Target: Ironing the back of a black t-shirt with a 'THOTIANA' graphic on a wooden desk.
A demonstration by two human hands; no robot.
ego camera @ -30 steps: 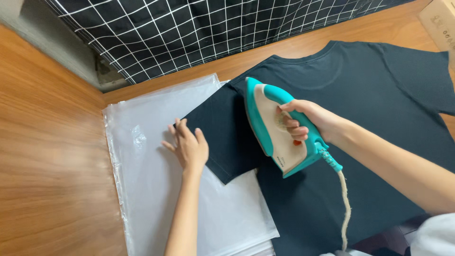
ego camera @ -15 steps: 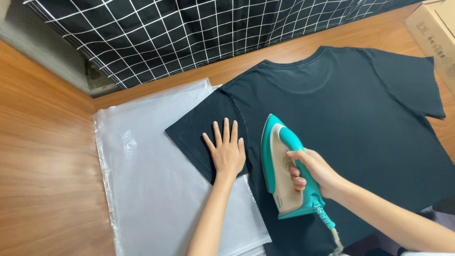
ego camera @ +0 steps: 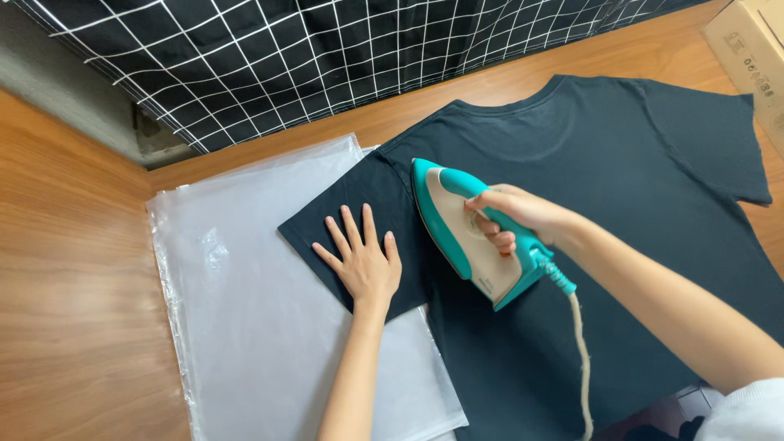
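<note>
Looks like a home setup or small garment-packing spot, not a proper laundry w/ an ironing board: a black t-shirt (ego camera: pixel 588 212) lies flat on a wood-grain table (ego camera: pixel 65 269) and gets pressed w/ a household teal iron (ego camera: pixel 469 233). Clear plastic bags (ego camera: pixel 261 327) lie stacked beside it, a cardboard box (ego camera: pixel 747 57) sits at the edge (top right corner), and a black grid-pattern cloth (ego camera: pixel 310 57) hangs along the back.

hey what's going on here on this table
A person is ironing a dark T-shirt spread on a wooden table. The right hand grips a teal and beige iron near the shoulder. The left hand lies flat on the sleeve, which rests over a clear plastic bag.
</note>
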